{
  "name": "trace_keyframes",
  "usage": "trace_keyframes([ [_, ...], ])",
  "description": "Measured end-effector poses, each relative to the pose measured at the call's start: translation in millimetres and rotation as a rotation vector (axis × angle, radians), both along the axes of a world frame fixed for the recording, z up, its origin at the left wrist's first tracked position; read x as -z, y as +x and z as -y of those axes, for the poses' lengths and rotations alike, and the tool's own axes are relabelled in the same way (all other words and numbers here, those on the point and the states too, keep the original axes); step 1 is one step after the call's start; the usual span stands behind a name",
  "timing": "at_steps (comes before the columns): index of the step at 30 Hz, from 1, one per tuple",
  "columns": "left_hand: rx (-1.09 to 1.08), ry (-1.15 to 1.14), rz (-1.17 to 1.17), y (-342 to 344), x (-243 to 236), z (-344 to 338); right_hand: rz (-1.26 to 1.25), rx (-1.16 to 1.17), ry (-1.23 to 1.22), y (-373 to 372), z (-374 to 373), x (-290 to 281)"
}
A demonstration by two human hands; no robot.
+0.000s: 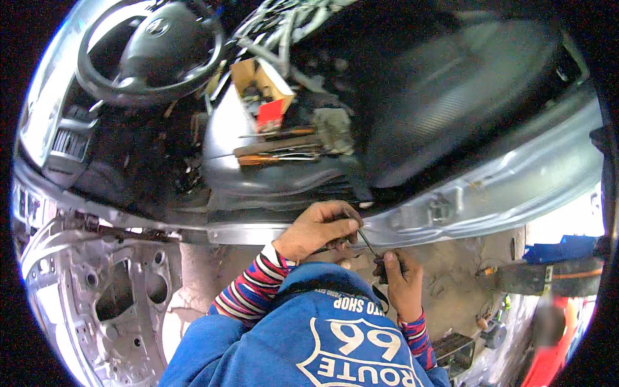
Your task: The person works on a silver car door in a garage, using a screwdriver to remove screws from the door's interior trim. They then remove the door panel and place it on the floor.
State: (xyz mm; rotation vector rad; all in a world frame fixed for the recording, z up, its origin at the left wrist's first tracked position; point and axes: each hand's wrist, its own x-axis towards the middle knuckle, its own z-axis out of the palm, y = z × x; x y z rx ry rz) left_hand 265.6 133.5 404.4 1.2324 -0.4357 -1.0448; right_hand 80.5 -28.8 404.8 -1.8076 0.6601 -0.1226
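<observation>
In front of my blue sweatshirt (309, 322), both hands meet just outside the car's door sill (251, 233). A thin metal shaft (369, 242) slants between them, like that of a slim screwdriver. My right hand (403, 280) is closed round its dark handle end (380, 269). My left hand (322, 231) is closed near the shaft's upper end, with its thumb and fingers pinched together. Something small and dark shows under those fingers, too hidden to name. Whether it touches the tip, I cannot tell.
On the dark seat (284, 184) lie orange-handled tools (258, 159), a grey cloth or glove (333, 129) and an open cardboard box (282, 84). A steering wheel (155, 45) stands upper left. The stripped door (122, 284) is lower left. Blue material (561, 249) lies at right.
</observation>
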Motion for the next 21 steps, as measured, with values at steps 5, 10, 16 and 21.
trace_keyframes([
  [5, -0.134, 0.079, 0.175, 36.3, 6.0, -89.4, 0.049, -0.124, 0.071, 68.6, -40.9, 15.9],
  [10, -0.258, 0.171, 0.424, 66.4, 18.7, -146.5, 0.046, -0.003, 0.016, 153.3, -78.1, 30.2],
  [16, -0.715, 0.374, 0.745, 127.8, 26.7, -170.4, 0.306, -0.076, 0.26, 186.7, -126.3, 32.9],
  [21, -0.824, 0.376, 1.154, 181.9, 45.0, -154.6, 0.061, -0.159, 0.272, 160.0, -145.8, 51.2],
])
